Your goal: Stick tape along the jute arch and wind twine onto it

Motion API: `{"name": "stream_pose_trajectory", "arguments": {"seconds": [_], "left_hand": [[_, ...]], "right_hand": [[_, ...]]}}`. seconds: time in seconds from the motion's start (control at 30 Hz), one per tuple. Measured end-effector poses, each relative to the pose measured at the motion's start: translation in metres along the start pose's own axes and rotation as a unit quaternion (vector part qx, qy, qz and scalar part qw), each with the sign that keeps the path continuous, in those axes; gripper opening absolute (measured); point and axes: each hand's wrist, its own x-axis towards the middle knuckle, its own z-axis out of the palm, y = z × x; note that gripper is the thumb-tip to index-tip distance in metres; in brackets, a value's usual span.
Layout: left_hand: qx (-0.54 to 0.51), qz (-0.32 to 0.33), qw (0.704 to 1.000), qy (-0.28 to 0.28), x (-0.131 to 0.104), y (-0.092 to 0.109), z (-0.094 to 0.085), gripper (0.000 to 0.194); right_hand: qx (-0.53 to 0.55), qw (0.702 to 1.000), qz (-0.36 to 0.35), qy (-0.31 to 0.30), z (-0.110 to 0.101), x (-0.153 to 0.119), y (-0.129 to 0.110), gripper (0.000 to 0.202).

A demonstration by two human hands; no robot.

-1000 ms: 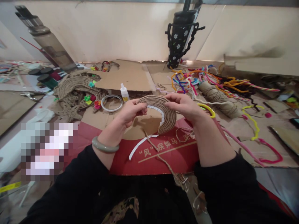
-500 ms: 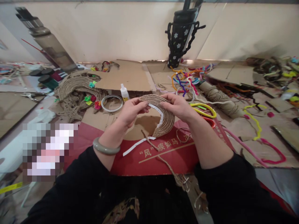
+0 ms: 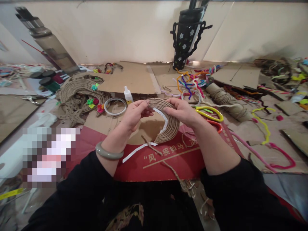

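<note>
Between my hands is a curved, C-shaped piece covered in rows of brown twine [image 3: 171,126]. A white strip [image 3: 138,150] edges its inner curve and trails free at the lower left. My left hand [image 3: 137,113] pinches the upper left end, thumb on top. My right hand [image 3: 181,110] grips the upper right side, thumb over the twine rows and fingers behind. A loose twine end [image 3: 172,168] runs down across the red cardboard [image 3: 130,171] to the table's front edge. The undersides of my fingers are partly hidden.
A white glue bottle [image 3: 128,95] and a silver ring [image 3: 115,106] stand just beyond my left hand. Near my right wrist are a yellow ring [image 3: 210,114] and a twine spool [image 3: 227,102]. Behind stand a black flowered tumbler [image 3: 184,38] and a grey bottle [image 3: 54,45].
The twine-covered piece has tilted slightly, and its loose white strip has shifted a little left and down. My left thumb has slid a bit up and left along the end.
</note>
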Motion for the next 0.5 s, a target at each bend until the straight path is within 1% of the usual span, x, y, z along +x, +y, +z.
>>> {"name": "stream_pose_trajectory", "arguments": {"seconds": [0.13, 0.23, 0.3, 0.4, 0.5], "left_hand": [[-0.022, -0.004, 1.0, -0.017, -0.0011, 0.0011, 0.0005, 0.032], [-0.02, -0.011, 1.0, -0.019, -0.0014, 0.0007, 0.0014, 0.034], [-0.02, -0.019, 1.0, -0.012, -0.0006, 0.0003, 0.0013, 0.038], [-0.031, -0.025, 0.999, 0.015, 0.0015, 0.0004, -0.0001, 0.045], [-0.03, -0.009, 0.999, 0.025, 0.0022, 0.0009, -0.0016, 0.046]], "right_hand": [[0.033, 0.999, 0.011, -0.016, -0.0003, -0.0014, -0.0024, 0.023], [0.042, 0.999, 0.015, -0.012, -0.0011, -0.0013, -0.0035, 0.025], [0.034, 0.999, 0.009, -0.003, -0.0017, -0.0009, -0.0033, 0.025], [0.015, 1.0, 0.005, 0.009, -0.0021, -0.0004, -0.0028, 0.023], [0.008, 1.0, 0.01, 0.005, -0.0017, -0.0007, -0.0032, 0.022]]}}
